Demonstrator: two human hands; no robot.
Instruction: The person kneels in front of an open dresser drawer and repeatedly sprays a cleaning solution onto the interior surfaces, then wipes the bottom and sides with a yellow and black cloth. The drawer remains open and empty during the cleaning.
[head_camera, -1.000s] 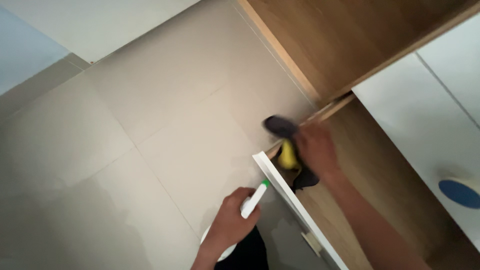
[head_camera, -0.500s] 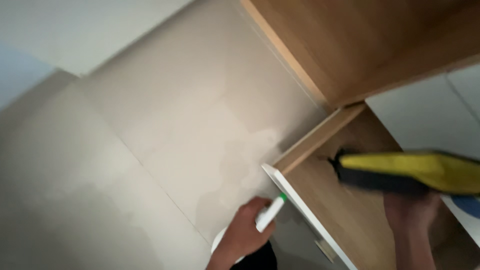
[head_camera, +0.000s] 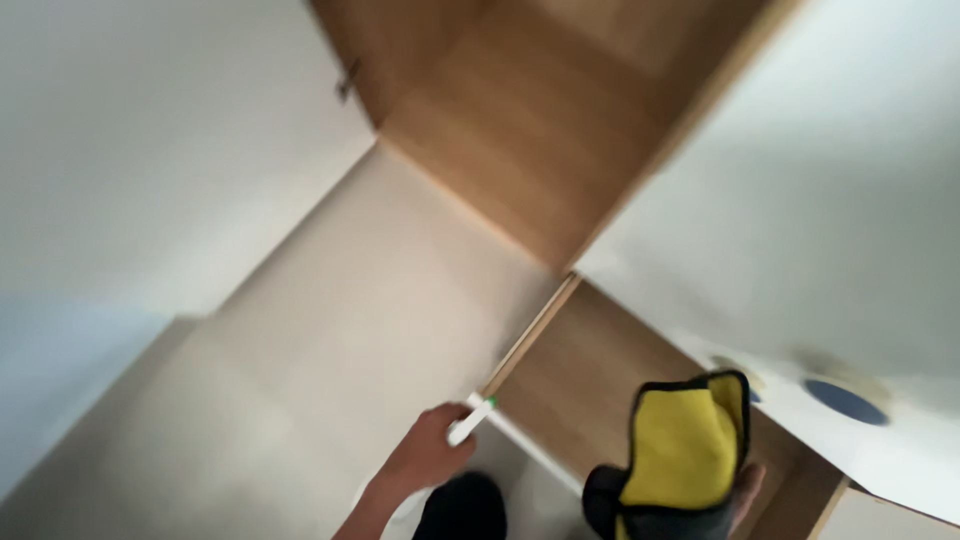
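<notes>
Spray bottle (head_camera: 468, 422), white with a green tip, sits in the left hand (head_camera: 425, 455) low in the head view, at the bottom centre-left. The left hand is curled shut around the bottle's body, and the nozzle end pokes up and to the right, so its long axis runs on a slant from lower left to upper right, the green tip touching or just beside the white edge of the open cabinet door (head_camera: 530, 450). Below that hand lies the pale tiled floor (head_camera: 300, 400), blurred by camera motion, with a white wall (head_camera: 130, 150) rising at far left.

Moving right, the wooden cabinet interior (head_camera: 590, 370) opens up just past the door edge, its brown shelf running away toward the upper middle of the view.

Further right is the yellow cloth (head_camera: 685, 445) with a dark border, bunched and draped over the right hand (head_camera: 745, 490). Only a sliver of that hand shows beneath the cloth at the bottom edge; its fingers seem closed on the fabric, though the grip itself is mostly hidden. The cloth hangs over the wooden shelf, nearer to the cabinet than the bottle is, and lies to the right of the bottle, well apart from it.

At far right a white cabinet panel (head_camera: 830, 250) carries a dark blue round spot (head_camera: 845, 400).
</notes>
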